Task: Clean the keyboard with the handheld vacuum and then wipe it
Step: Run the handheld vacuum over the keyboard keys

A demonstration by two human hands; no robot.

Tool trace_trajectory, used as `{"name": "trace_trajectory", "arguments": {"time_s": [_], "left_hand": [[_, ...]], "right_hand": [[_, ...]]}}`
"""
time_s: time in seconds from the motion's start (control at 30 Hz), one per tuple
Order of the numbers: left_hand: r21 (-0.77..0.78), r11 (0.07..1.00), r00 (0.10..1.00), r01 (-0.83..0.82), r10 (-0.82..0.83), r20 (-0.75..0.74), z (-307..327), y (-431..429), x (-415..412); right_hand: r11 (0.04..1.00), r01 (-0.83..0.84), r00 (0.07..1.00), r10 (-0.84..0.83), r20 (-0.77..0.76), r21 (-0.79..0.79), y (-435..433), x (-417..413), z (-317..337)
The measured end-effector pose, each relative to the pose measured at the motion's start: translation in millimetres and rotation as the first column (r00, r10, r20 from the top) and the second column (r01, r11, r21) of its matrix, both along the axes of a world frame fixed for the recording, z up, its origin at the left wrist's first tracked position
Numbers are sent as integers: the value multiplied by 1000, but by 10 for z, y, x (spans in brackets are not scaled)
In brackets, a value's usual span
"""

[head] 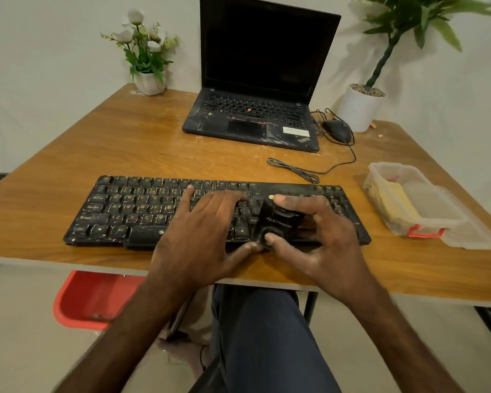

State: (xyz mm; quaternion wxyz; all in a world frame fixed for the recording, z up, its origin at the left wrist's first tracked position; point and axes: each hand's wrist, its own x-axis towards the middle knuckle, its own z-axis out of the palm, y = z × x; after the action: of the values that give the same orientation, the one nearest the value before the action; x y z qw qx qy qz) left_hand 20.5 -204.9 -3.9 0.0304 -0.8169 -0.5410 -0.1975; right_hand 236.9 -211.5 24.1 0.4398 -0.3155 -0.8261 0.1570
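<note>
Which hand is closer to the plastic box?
Right. The right hand grips the handheld vacuum over the right end of the keyboard, nearest the plastic box; the left hand rests on the middle keys, farther off.

Keyboard (131, 211) along table (97, 143) near edge; laptop (255, 114) behind, mouse (337, 131) at its right; flower pot (150, 82) far-left corner; container (414, 202) right edge.

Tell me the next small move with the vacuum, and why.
Probably sweep the handheld vacuum slowly across nearby keys. The right hand grips it on the right part of the keyboard, the left hand lies flat on the middle, and the keys look dusty.
</note>
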Motion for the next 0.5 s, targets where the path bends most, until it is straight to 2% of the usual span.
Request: {"name": "trace_trajectory", "arguments": {"time_s": [0.1, 0.2, 0.37, 0.43, 0.5], "left_hand": [[-8, 1000, 1000, -4, 4, -4, 2, 1, -1], [-15, 1000, 1000, -14, 14, -11, 16, 3, 4], [4, 1000, 1000, 4, -4, 2, -5, 6, -4], [4, 1000, 1000, -1, 1, -4, -2, 11, -6], [-2, 1000, 1000, -8, 8, -5, 10, 11, 3]], "right_hand": [[997, 74, 997, -74, 28, 17, 53, 53, 12], [985, 168, 985, -168, -22, -29, 114, 117, 59], [1000, 3, 999, -4, 35, 25, -48, -4, -12], [996, 65, 997, -68, 45, 56, 10, 24, 5], [988, 153, 988, -153, -11, 15, 68, 47, 34]]}}
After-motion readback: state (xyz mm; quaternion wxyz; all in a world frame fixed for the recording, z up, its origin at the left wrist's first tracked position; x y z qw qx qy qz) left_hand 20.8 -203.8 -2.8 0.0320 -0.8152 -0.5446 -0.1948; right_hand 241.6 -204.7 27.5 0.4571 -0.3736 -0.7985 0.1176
